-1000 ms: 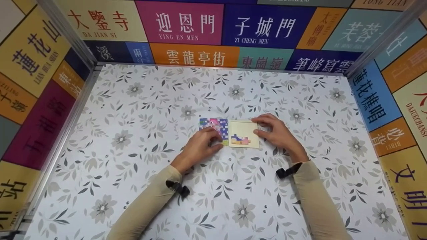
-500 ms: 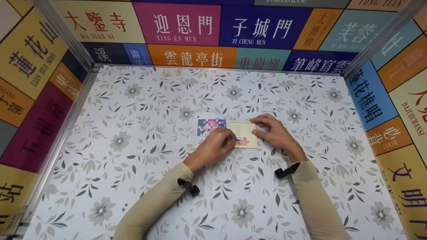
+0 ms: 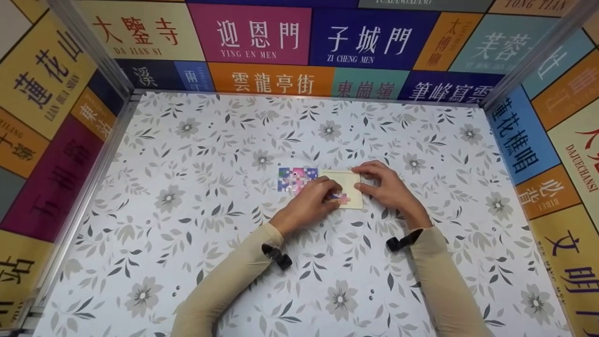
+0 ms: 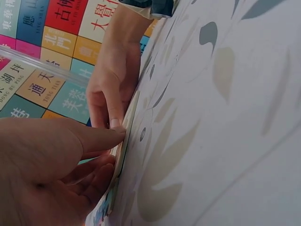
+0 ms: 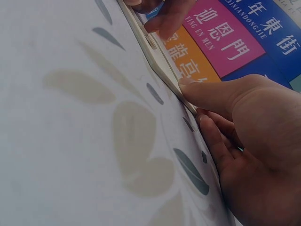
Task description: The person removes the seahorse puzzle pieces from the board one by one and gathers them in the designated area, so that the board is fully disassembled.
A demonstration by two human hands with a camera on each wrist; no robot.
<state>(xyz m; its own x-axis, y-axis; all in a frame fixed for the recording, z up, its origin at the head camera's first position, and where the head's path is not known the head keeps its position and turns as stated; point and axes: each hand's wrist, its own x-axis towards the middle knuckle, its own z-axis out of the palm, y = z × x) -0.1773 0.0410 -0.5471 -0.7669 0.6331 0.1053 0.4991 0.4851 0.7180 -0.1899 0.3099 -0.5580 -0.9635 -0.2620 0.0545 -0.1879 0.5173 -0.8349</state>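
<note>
A cream puzzle tray lies flat on the table with a few joined jigsaw pieces along its lower side. My left hand is over the tray's lower left, thumb and fingers bent together as in a pinch on a puzzle piece, which they hide. In the left wrist view, that left hand has its thumb tip at the tray's edge. My right hand holds the tray's right side between thumb and fingers; the right wrist view shows the right hand's thumb on the rim.
Left of the tray lies a colourful block of jigsaw pieces, partly behind my left hand. A white flowered cloth covers the table. Printed panels in a metal frame stand at the back and both sides.
My left hand has moved right, from the colourful jigsaw block onto the tray's lower left, uncovering more of the block. My right hand stays at the tray's right side.
</note>
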